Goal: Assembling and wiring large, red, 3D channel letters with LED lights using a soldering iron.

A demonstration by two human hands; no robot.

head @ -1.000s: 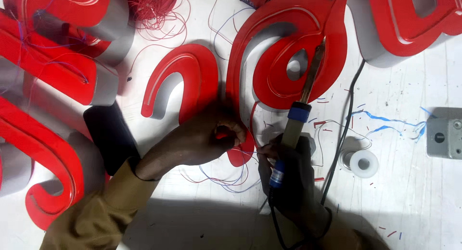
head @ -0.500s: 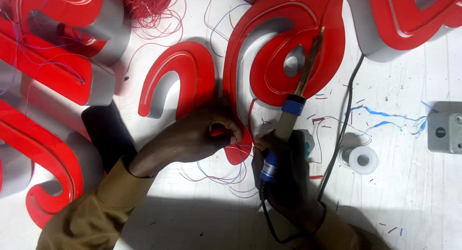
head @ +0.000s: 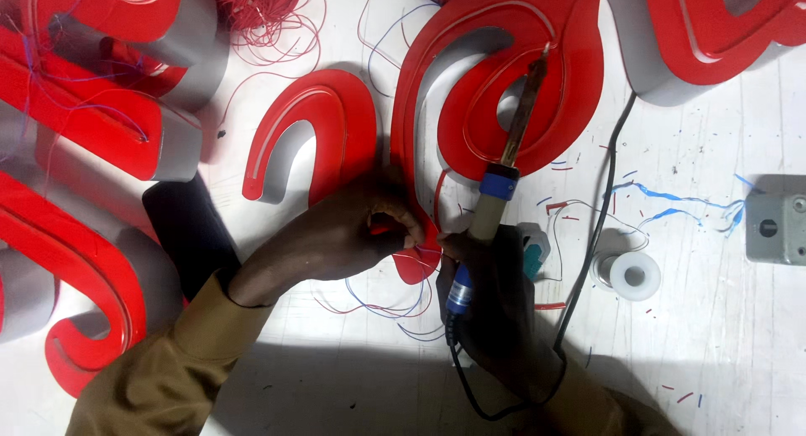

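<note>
I see my left hand (head: 344, 234) pinching thin wires (head: 382, 306), my right hand (head: 495, 293) gripping one soldering iron (head: 495, 193), beside one solder spool (head: 634, 275).

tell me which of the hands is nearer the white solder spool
Right. The right hand, holding the soldering iron, sits just left of the white solder spool; the left hand is farther left, at the thin wires.

Solder spool (head: 635, 276) lies right of the soldering iron (head: 495, 197).
</note>
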